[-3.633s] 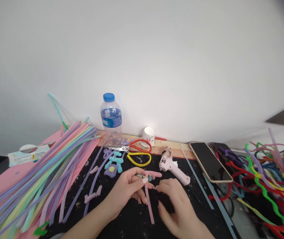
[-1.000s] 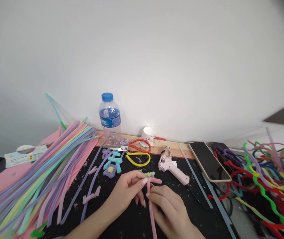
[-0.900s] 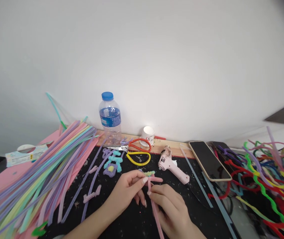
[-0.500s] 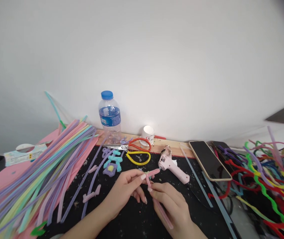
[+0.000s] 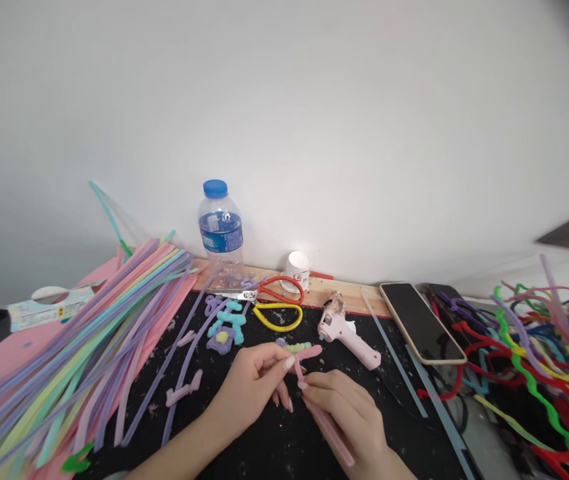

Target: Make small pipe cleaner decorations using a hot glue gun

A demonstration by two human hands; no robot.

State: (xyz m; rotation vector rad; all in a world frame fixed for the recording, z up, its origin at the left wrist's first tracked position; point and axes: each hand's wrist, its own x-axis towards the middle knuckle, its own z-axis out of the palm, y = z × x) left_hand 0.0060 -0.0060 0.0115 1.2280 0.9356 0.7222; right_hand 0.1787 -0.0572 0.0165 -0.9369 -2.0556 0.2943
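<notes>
A pink pipe cleaner (image 5: 333, 437), bent near its upper end, is pinched between both hands over the black mat (image 5: 269, 440). My left hand (image 5: 259, 383) grips it close to the bend, thumb against forefinger. Lower on the stem, the fingers of my right hand (image 5: 347, 407) close around it, and its long tail runs down past the palm. Just behind the pink tip, a small yellow-green fuzzy piece (image 5: 297, 347) shows, partly hidden. To the right of the tip lies a pale pink glue gun (image 5: 347, 333).
Scissors (image 5: 279, 310) with red and yellow handles lie behind my hands, beside turquoise and purple fuzzy shapes (image 5: 227, 327). A bottle (image 5: 220, 233) and paper cup (image 5: 298, 267) stand by the wall. Pastel pipe cleaners (image 5: 89, 347) fill the left; a phone (image 5: 422, 323) and tangled coloured pipe cleaners (image 5: 539, 373) occupy the right.
The pink pipe cleaner's bent tip has tilted and shifted slightly, exposing more of the yellow-green piece behind it. Both hands keep their hold, in nearly the same place.
</notes>
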